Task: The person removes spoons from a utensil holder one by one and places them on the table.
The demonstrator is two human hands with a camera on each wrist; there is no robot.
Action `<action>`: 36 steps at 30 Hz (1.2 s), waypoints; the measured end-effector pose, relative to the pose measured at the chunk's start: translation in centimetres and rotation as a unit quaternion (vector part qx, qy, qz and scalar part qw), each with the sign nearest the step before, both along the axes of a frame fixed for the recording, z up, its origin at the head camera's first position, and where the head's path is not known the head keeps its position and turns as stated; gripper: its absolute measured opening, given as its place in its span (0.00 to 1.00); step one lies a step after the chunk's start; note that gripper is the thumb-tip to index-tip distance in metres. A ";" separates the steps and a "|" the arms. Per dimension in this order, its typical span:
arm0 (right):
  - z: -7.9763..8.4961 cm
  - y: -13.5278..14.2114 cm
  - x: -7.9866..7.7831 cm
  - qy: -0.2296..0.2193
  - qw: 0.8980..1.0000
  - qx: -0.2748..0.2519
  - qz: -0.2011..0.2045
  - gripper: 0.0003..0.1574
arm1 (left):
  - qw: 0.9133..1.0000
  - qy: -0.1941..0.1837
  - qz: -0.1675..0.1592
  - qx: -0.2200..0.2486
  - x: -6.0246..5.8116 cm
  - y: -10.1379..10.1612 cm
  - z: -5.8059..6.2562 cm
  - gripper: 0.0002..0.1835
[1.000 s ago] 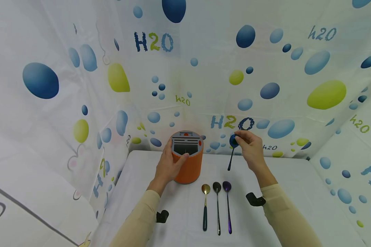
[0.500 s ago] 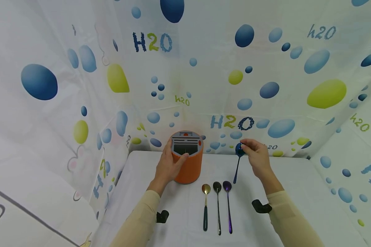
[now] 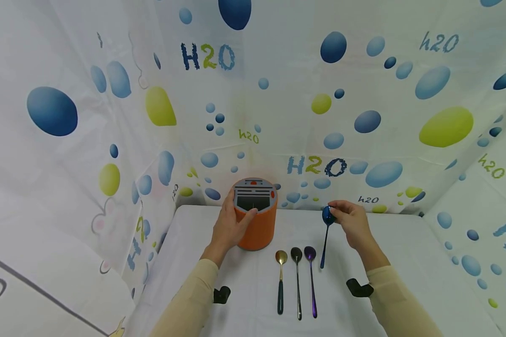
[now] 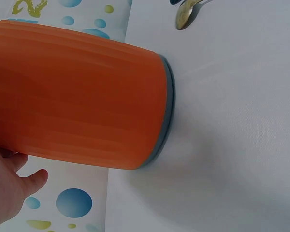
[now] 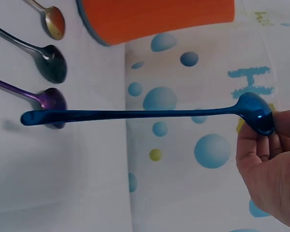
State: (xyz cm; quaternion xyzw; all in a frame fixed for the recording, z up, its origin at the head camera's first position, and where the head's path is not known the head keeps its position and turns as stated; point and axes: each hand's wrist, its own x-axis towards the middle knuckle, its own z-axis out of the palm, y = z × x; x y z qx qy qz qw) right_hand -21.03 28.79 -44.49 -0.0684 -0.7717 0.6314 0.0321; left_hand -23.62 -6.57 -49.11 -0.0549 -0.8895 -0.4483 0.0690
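My left hand (image 3: 229,227) grips the side of an orange utensil holder (image 3: 259,231), a round canister with a grey slotted top, which stands on the table. In the right wrist view, my right hand (image 5: 273,164) pinches a long blue spoon (image 5: 150,114) by its bowl. This spoon hangs above the table, handle end down, to the right of the others. Three more long spoons lie side by side in front of the holder: a gold one with a dark handle (image 3: 280,276), a dark metal one (image 3: 297,276) and a purple one (image 3: 311,276).
A white cloth covers the table (image 3: 371,290). Behind it and at both sides hangs a white curtain (image 3: 278,112) printed with blue and green drops and H2O lettering. The holder stands near the table's back edge.
My right hand has lowered the blue spoon toward the table, bringing it slightly right and nearer to me. My left hand and the holder have stayed where they were.
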 end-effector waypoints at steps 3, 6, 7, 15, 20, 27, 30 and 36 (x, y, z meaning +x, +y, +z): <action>-0.9 0.3 0.1 -0.023 1.000 -0.004 0.004 0.17 | 1.000 0.003 0.000 0.001 0.0 0.0 0.0 0.57; -1.6 0.5 0.2 -0.033 0.999 -0.011 0.010 0.17 | 1.000 0.005 0.000 0.002 0.0 0.0 0.0 0.57; -1.8 0.6 0.2 -0.034 0.999 -0.016 0.013 0.18 | 1.000 0.005 0.000 0.001 0.0 0.0 0.0 0.57; -2.7 1.0 0.5 -0.049 0.998 -0.034 0.028 0.20 | 1.000 0.002 0.001 -0.002 0.1 0.1 0.1 0.57; -2.9 1.0 0.7 -0.059 0.998 -0.028 0.023 0.16 | 1.000 0.002 0.002 -0.003 0.1 0.1 0.1 0.57; -3.4 0.8 1.1 -0.078 0.996 -0.022 0.025 0.19 | 1.000 0.004 0.001 0.000 0.1 0.0 0.0 0.57; -3.7 0.8 1.3 -0.081 0.996 -0.020 0.028 0.18 | 1.000 0.004 0.003 -0.001 0.1 0.0 -0.1 0.58; -3.8 0.8 1.7 -0.084 0.996 -0.018 0.027 0.17 | 1.000 0.003 0.004 -0.004 0.0 0.1 -0.2 0.58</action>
